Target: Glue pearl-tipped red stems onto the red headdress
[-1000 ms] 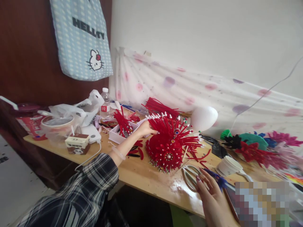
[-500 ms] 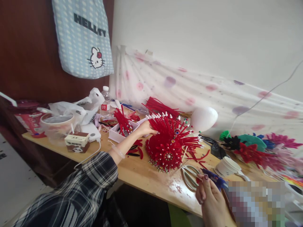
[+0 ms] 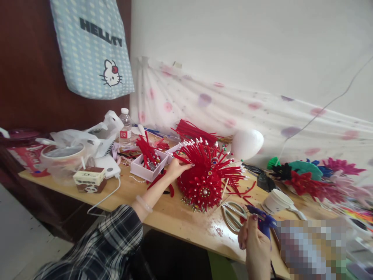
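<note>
A red headdress (image 3: 205, 175) of chenille stems tipped with white pearls sits on the wooden table (image 3: 175, 217). My left hand (image 3: 177, 168), in a plaid sleeve with a pale bangle on the wrist, grips the headdress at its left side. My right hand (image 3: 255, 243) is low at the table's near edge, closed around a blue glue gun (image 3: 260, 218). Silver scissors (image 3: 233, 214) lie flat just left of that hand.
A pink-white box (image 3: 145, 165) of red stems stands left of the headdress, with a water bottle (image 3: 125, 128), plastic bags, a lidded bowl (image 3: 60, 161) and a small carton (image 3: 89, 179) further left. A white foam egg (image 3: 247, 144), a white cup (image 3: 276, 201) and coloured chenille flowers (image 3: 317, 179) lie right.
My right hand has gone from open over the scissors to closed on the blue glue gun and drawn back toward me. My left hand stays on the headdress, slightly lower.
</note>
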The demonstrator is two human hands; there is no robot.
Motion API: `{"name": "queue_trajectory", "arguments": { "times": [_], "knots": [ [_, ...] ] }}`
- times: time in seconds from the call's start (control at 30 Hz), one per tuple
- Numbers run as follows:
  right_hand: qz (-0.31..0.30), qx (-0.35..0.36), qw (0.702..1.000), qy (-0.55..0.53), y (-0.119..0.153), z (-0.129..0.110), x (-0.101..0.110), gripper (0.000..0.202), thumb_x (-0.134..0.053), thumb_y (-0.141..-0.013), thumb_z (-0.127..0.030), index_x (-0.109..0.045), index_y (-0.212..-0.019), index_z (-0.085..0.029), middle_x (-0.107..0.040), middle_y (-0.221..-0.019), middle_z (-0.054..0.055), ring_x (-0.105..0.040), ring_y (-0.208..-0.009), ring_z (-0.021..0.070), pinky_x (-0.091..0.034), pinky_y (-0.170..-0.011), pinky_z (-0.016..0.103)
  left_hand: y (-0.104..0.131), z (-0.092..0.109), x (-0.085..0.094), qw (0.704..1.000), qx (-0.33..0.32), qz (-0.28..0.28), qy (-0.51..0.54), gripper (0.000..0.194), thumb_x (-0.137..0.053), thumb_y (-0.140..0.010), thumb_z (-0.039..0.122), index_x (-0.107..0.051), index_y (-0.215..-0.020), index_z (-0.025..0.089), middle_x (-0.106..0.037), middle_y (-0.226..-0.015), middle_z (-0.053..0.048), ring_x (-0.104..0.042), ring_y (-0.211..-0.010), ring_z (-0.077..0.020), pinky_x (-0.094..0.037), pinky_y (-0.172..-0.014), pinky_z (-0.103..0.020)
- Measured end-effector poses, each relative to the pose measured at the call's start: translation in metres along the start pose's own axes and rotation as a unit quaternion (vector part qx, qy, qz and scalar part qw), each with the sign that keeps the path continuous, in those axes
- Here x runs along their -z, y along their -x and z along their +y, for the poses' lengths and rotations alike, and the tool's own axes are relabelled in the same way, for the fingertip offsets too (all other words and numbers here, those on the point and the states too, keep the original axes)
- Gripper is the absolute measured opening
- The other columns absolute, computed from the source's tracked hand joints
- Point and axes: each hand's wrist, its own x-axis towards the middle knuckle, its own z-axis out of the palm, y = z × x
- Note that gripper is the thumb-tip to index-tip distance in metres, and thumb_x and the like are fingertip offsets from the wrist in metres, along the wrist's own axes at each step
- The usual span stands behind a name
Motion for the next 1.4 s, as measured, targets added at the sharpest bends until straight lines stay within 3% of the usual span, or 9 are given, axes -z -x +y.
{"name": "queue_trajectory", "arguments": {
  "times": [0.13,0.47,0.6,0.7,0.8,1.0,1.13,1.3,1.4],
  "knots": [
    [0.001,-0.009,1.0,-0.026,0.001,-0.004,-0.002,0.072,-0.033,-0.088,-0.073,-0.031,-0.034,-0.025,-0.033,-0.03,-0.002,-0.035,-0.031,0.0095,-0.025,-0.039,0.027,-0.001,0.0,0.0,1.0,-0.006,-0.001,-0.004,0.029,-0.08,-0.064,0.02,-0.065,-0.088,0.014,-0.076,-0.085,-0.006,-0.071,-0.082,-0.0215,-0.054,-0.08,-0.033],
    [-0.018,0.036,0.998,-0.049,-0.003,0.005,-0.002,0.066,-0.046,-0.08,-0.076,-0.033,-0.042,-0.023,-0.037,-0.041,-0.003,-0.038,-0.043,0.0108,-0.032,-0.045,0.028,-0.001,0.018,0.005,0.997,0.002,-0.032,-0.075,0.023,-0.082,-0.06,0.028,-0.071,-0.075,0.014,-0.076,-0.076,-0.006,-0.07,-0.076,-0.0238,-0.053,-0.071,-0.031],
    [0.017,0.055,0.998,-0.011,-0.006,0.006,0.0,0.06,-0.066,-0.068,-0.071,-0.044,-0.045,-0.02,-0.045,-0.045,-0.003,-0.042,-0.047,0.0105,-0.037,-0.049,0.026,-0.002,0.014,0.006,0.995,0.001,-0.025,-0.097,0.031,-0.083,-0.057,0.037,-0.071,-0.073,0.014,-0.075,-0.071,-0.005,-0.069,-0.072,-0.024,-0.052,-0.068,-0.031],
    [0.005,0.071,0.994,-0.082,-0.006,0.0,-0.001,0.043,-0.083,-0.056,-0.054,-0.061,-0.068,-0.02,-0.068,-0.072,0.002,-0.062,-0.067,0.0167,-0.05,-0.059,0.026,-0.002,0.014,0.006,0.994,-0.005,-0.02,-0.11,0.031,-0.083,-0.056,0.038,-0.072,-0.072,0.014,-0.076,-0.074,-0.006,-0.07,-0.075,-0.0245,-0.052,-0.071,-0.032],
    [-0.006,0.081,0.991,-0.107,-0.002,-0.007,-0.001,0.047,-0.084,-0.057,-0.048,-0.07,-0.094,-0.021,-0.074,-0.097,0.009,-0.069,-0.084,0.0231,-0.055,-0.068,0.031,-0.002,0.014,0.006,0.992,-0.005,-0.019,-0.121,0.028,-0.083,-0.057,0.036,-0.072,-0.07,0.014,-0.076,-0.072,-0.006,-0.07,-0.074,-0.0249,-0.052,-0.072,-0.033],
    [0.122,0.112,0.985,-0.037,0.013,-0.009,0.001,0.043,-0.078,-0.064,-0.053,-0.073,-0.086,-0.017,-0.067,-0.057,0.001,-0.049,-0.041,0.0111,-0.042,-0.042,0.025,-0.007,0.011,0.007,0.993,-0.012,-0.031,-0.11,0.031,-0.082,-0.057,0.038,-0.073,-0.073,0.013,-0.076,-0.074,-0.008,-0.07,-0.075,-0.0251,-0.053,-0.072,-0.033],
    [0.133,0.118,0.983,-0.034,0.017,-0.01,0.002,0.047,-0.068,-0.072,-0.062,-0.071,-0.083,-0.017,-0.055,-0.047,-0.003,-0.042,-0.04,0.0102,-0.037,-0.041,0.024,-0.011,0.014,0.009,0.994,-0.016,-0.045,-0.098,0.035,-0.082,-0.055,0.039,-0.073,-0.076,0.013,-0.077,-0.081,-0.01,-0.07,-0.079,-0.0255,-0.053,-0.078,-0.035],
    [0.123,0.12,0.985,-0.013,0.017,-0.012,0.005,0.062,-0.057,-0.071,-0.077,-0.056,-0.046,-0.021,-0.042,-0.034,-0.002,-0.051,-0.046,0.0148,-0.043,-0.055,0.027,-0.01,0.016,0.01,0.993,-0.006,-0.054,-0.106,0.038,-0.082,-0.055,0.04,-0.075,-0.08,0.013,-0.077,-0.086,-0.01,-0.07,-0.082,-0.026,-0.052,-0.081,-0.036],
    [0.105,0.092,0.99,-0.007,0.017,-0.01,0.006,0.071,-0.05,-0.067,-0.085,-0.044,-0.033,-0.023,-0.041,-0.031,0.001,-0.047,-0.039,0.015,-0.039,-0.049,0.029,-0.008,0.014,0.011,0.992,0.003,-0.054,-0.117,0.034,-0.08,-0.058,0.041,-0.074,-0.076,0.013,-0.077,-0.079,-0.008,-0.069,-0.076,-0.0241,-0.051,-0.074,-0.033]
  ]
}}
